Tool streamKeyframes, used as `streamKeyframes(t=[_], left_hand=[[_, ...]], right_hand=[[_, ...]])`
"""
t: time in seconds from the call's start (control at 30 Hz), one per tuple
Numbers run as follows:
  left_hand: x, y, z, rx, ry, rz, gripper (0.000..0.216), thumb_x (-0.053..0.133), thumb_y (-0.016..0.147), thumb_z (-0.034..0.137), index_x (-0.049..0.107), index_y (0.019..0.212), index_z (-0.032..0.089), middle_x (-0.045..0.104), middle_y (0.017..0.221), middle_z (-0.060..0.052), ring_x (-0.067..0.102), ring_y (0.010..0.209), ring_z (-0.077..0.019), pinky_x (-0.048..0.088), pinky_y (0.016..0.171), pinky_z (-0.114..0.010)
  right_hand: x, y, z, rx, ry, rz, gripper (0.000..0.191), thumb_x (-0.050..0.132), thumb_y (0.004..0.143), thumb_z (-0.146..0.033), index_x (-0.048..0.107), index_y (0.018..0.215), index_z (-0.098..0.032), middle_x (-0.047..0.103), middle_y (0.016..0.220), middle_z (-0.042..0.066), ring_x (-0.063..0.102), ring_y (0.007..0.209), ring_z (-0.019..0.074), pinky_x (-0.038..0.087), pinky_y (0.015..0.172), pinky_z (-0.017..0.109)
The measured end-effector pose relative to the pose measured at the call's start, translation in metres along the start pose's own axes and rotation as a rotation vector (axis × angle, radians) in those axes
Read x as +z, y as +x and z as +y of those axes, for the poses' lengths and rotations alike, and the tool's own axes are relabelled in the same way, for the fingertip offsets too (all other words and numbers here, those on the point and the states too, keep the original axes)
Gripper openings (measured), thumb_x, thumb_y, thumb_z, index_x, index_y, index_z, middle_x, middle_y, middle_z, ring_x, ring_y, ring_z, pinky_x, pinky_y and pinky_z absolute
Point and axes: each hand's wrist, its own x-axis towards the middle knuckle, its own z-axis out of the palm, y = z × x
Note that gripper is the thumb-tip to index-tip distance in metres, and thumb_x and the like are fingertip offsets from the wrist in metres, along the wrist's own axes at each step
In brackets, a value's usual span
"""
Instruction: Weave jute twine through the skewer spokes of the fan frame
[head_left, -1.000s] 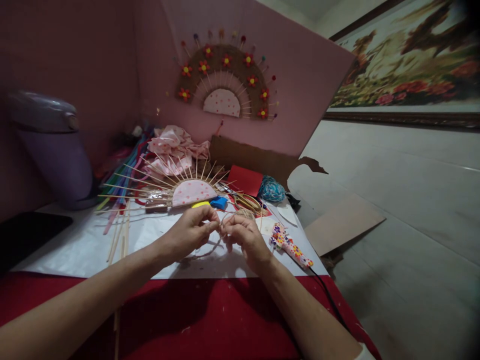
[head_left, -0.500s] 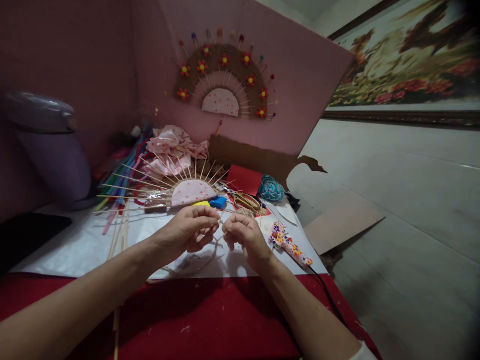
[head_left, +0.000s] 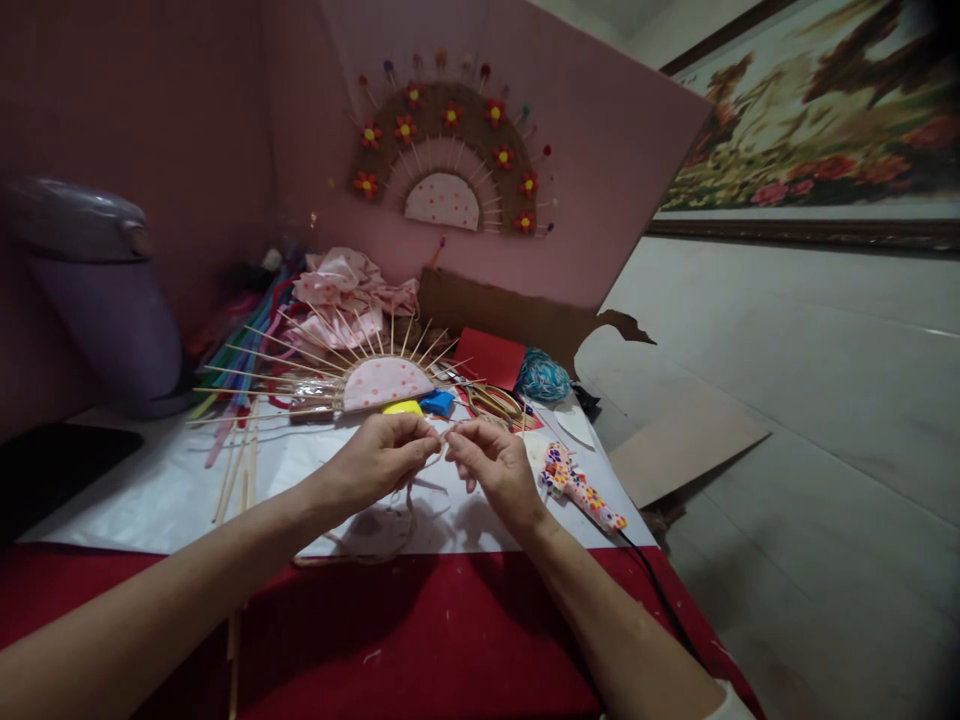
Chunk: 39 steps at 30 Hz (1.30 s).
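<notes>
My left hand (head_left: 382,462) and my right hand (head_left: 495,465) meet above the white sheet (head_left: 172,490), fingertips pinched on a thin jute twine (head_left: 397,520) that hangs down and loops onto the sheet. Just beyond them lies a half-round pink dotted piece with bamboo skewers fanned out from it (head_left: 375,380). A finished fan-shaped piece with red flowers (head_left: 450,160) hangs on the pink board behind.
A flower-patterned glue gun (head_left: 581,490) with a black cord lies right of my hands. Scissors (head_left: 495,402), red card (head_left: 489,358), a blue-green yarn ball (head_left: 543,378), pink cloth (head_left: 349,290), loose skewers (head_left: 236,470) and a purple container (head_left: 105,300) surround the sheet. Red cloth (head_left: 420,640) covers the near table.
Both hands have stayed together, rising slightly toward the skewer piece. The twine below them has been drawn out and now lies in a wider loop on the sheet.
</notes>
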Motion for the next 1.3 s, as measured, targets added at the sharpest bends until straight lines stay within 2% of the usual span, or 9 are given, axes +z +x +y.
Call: streamKeyframes(t=[0.17, 0.4, 0.63, 0.93, 1.1, 1.3], left_hand=[[-0.0011, 0.0007, -0.0039, 0.143, 0.208, 0.043, 0.024, 0.050, 0.081, 0.033, 0.056, 0.071, 0.012, 0.040, 0.056, 0.005, 0.034, 0.051, -0.0076, 0.027, 0.044, -0.020], [-0.0020, 0.0008, -0.0018, 0.153, 0.254, 0.032, 0.026, 0.047, 0.083, 0.034, 0.058, 0.072, 0.012, 0.038, 0.055, 0.005, 0.032, 0.049, -0.0079, 0.026, 0.044, -0.020], [-0.0013, -0.0001, -0.0045, 0.174, 0.327, 0.070, 0.025, 0.048, 0.082, 0.032, 0.060, 0.073, 0.011, 0.049, 0.061, 0.001, 0.038, 0.055, -0.0099, 0.030, 0.049, -0.022], [0.0011, -0.0005, -0.0015, 0.161, 0.280, 0.048, 0.025, 0.049, 0.081, 0.034, 0.059, 0.071, 0.012, 0.042, 0.056, 0.004, 0.035, 0.051, -0.0089, 0.027, 0.044, -0.020], [0.0018, -0.0002, -0.0034, 0.143, 0.216, 0.033, 0.026, 0.050, 0.081, 0.035, 0.055, 0.068, 0.013, 0.039, 0.055, 0.005, 0.032, 0.049, -0.0078, 0.026, 0.043, -0.019], [0.0020, -0.0006, -0.0029, 0.158, 0.215, 0.070, 0.022, 0.050, 0.081, 0.031, 0.056, 0.069, 0.014, 0.045, 0.055, 0.004, 0.035, 0.049, -0.0079, 0.029, 0.045, -0.020]], right_hand=[[0.0002, -0.0006, -0.0009, -0.034, -0.001, -0.041, 0.015, 0.063, 0.076, -0.029, 0.061, 0.069, -0.016, 0.055, 0.060, -0.003, 0.045, 0.044, 0.0054, 0.036, 0.037, 0.017], [0.0004, 0.0000, 0.0022, -0.005, 0.077, -0.059, 0.014, 0.059, 0.077, -0.028, 0.060, 0.069, -0.016, 0.056, 0.058, -0.003, 0.046, 0.040, 0.0051, 0.039, 0.035, 0.016], [0.0003, -0.0001, 0.0018, 0.010, 0.052, -0.062, 0.019, 0.064, 0.074, -0.031, 0.061, 0.066, -0.015, 0.058, 0.058, -0.002, 0.048, 0.040, 0.0047, 0.039, 0.035, 0.016], [0.0040, -0.0005, 0.0029, 0.019, 0.048, -0.011, 0.016, 0.062, 0.073, -0.024, 0.056, 0.059, -0.017, 0.053, 0.049, -0.005, 0.045, 0.037, 0.0048, 0.039, 0.034, 0.016], [0.0064, -0.0008, 0.0016, 0.040, 0.083, 0.009, 0.011, 0.060, 0.070, -0.020, 0.057, 0.060, -0.016, 0.054, 0.053, -0.005, 0.045, 0.037, 0.0041, 0.039, 0.033, 0.015], [0.0033, -0.0002, -0.0016, 0.039, 0.104, -0.017, 0.015, 0.060, 0.073, -0.026, 0.059, 0.063, -0.015, 0.058, 0.057, -0.002, 0.049, 0.040, 0.0056, 0.043, 0.036, 0.017]])
